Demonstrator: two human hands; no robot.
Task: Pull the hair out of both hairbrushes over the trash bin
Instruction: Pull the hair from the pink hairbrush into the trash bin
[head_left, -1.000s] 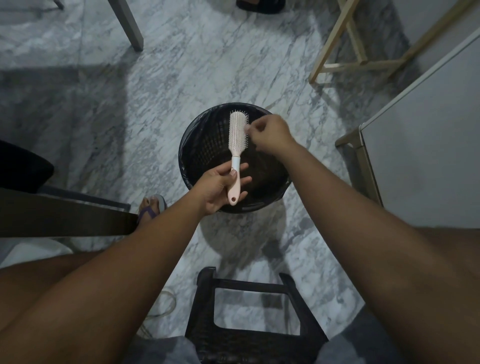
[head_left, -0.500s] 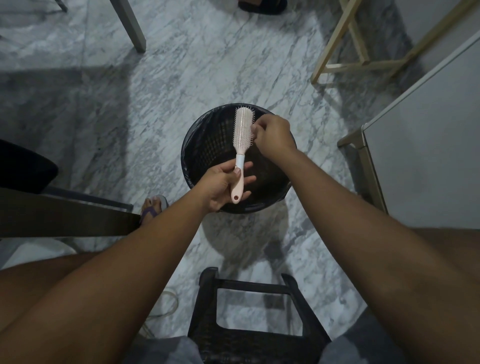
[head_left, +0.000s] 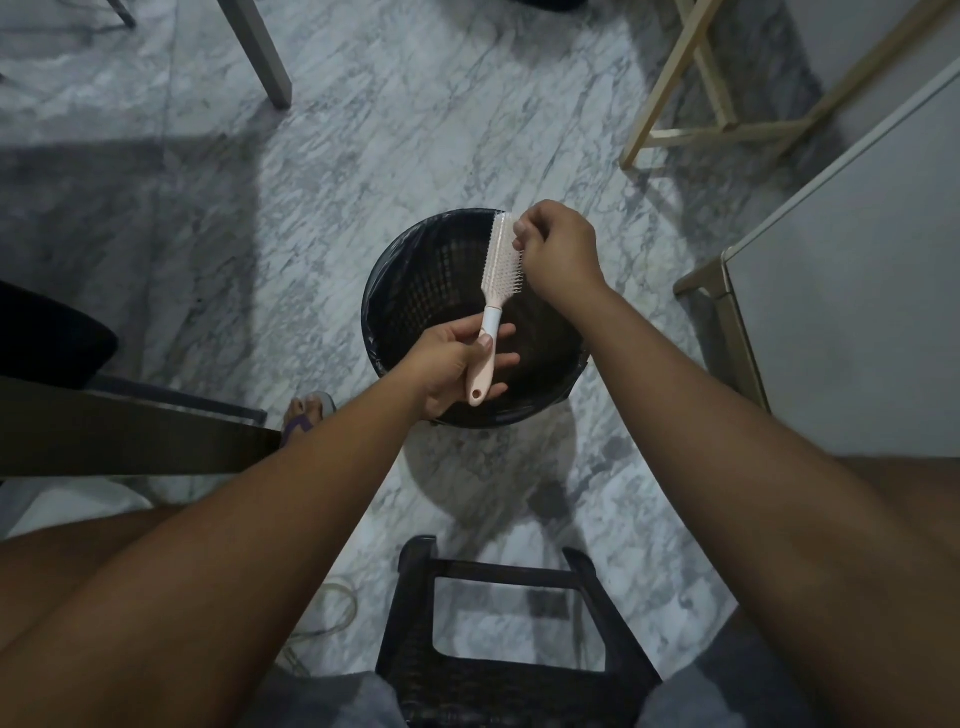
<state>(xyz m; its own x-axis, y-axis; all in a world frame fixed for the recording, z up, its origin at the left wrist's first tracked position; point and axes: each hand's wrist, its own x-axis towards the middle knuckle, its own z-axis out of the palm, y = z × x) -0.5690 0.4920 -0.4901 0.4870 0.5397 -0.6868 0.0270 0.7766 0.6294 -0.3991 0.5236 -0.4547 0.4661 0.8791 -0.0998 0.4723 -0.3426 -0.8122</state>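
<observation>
One pink-and-white plastic hairbrush (head_left: 501, 260) hangs over the round black mesh trash bin (head_left: 405, 270), so pulled hair would drop inside. Left hand (head_left: 452, 364) wraps its handle at 6 o'clock. Right hand (head_left: 558, 249) pinches fingertips together on bristles near 12 o'clock, strands too fine to see. The bin's mouth lies open toward 9 o'clock.

no readable txt, no labels, brands, nos. or signs anywhere
</observation>
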